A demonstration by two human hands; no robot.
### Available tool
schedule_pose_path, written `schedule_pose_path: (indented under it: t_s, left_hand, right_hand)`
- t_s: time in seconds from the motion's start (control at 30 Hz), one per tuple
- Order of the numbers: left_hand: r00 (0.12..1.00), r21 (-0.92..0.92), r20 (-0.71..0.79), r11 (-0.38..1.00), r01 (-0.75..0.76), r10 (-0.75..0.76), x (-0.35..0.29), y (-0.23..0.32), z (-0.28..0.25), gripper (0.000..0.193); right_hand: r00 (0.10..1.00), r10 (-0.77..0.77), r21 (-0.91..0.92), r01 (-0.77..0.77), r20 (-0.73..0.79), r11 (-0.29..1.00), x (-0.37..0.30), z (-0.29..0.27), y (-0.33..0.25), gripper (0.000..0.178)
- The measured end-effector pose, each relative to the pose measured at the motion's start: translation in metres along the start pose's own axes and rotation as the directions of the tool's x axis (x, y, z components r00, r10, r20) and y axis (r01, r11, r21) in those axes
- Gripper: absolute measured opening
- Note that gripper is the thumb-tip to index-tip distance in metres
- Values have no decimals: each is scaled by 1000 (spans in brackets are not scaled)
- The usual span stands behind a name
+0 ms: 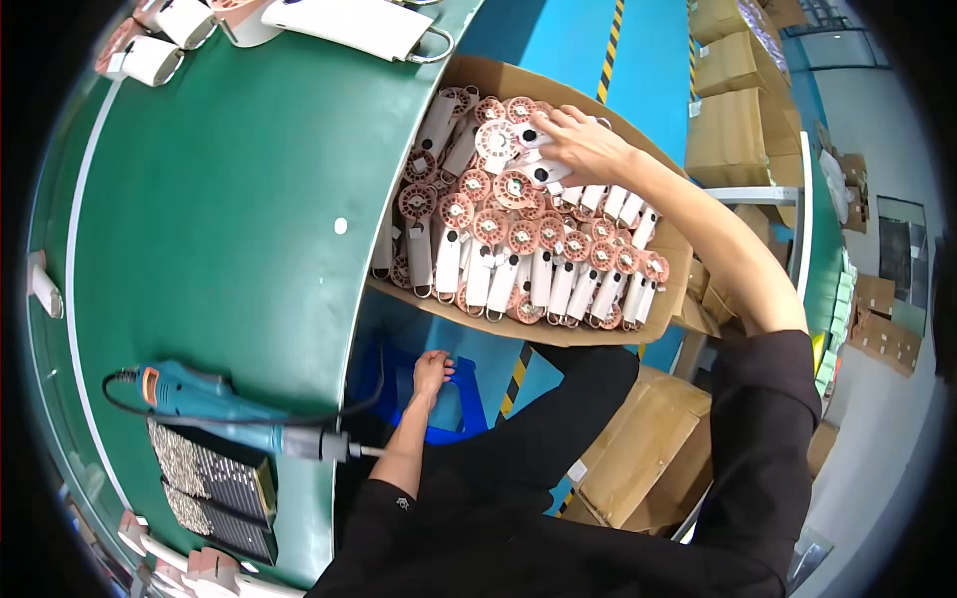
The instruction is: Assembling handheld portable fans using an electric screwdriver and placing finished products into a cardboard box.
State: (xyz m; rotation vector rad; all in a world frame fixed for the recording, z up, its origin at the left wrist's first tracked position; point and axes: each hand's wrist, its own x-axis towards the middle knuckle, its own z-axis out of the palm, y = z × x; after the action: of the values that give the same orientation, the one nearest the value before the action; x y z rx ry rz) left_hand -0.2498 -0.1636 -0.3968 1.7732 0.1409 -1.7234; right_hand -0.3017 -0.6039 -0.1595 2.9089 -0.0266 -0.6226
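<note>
A large cardboard box (670, 317) holds many handheld fans (490, 227), with pinkish round heads and white handles that have a dark round button and a loop at the end. At its far right side, my right hand (583, 148) is closed over white fan handles (530, 136), its fingers partly spread across them. My thumb and palm side are hidden. Lower down, between the green table and my lap, hangs my left hand (433, 375), its fingers loosely bent and nothing visible in them. Just beyond that hand is a blue plastic stool or crate (461, 404).
On the green table (249, 199) lie a teal power screwdriver (224, 404) with a cable and a black tray of screws (214, 488). White and pink fan parts (179, 22) sit at the table's far and near ends. Cardboard boxes (638, 448) stand to my right.
</note>
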Motion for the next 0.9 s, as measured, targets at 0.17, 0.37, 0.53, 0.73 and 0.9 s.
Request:
schedule_pose_path:
  t_s: [0.17, 0.37, 0.53, 0.73, 0.9]
  left_hand:
    - [998, -33, -62, 999, 27, -29, 5, 7, -7, 23]
    - [996, -62, -66, 996, 60, -64, 18, 5, -8, 23]
    - [998, -91, -49, 995, 43, -48, 23, 4, -4, 22]
    - [996, -77, -66, 995, 57, -62, 17, 6, -5, 22]
    - [998, -63, -62, 998, 4, -8, 22, 3, -1, 20]
  right_hand:
    - [963, -269, -38, 269, 5, 963, 71, 43, 24, 45]
    - [867, -471, -128, 492, 161, 861, 131, 73, 26, 29]
    - [833, -491, -208, 544, 257, 813, 159, 114, 33, 6]
    - [891, -449, -230, 453, 72, 861, 143, 119, 13, 13]
    - [945, -325, -374, 318, 47, 871, 122, 96, 1, 42]
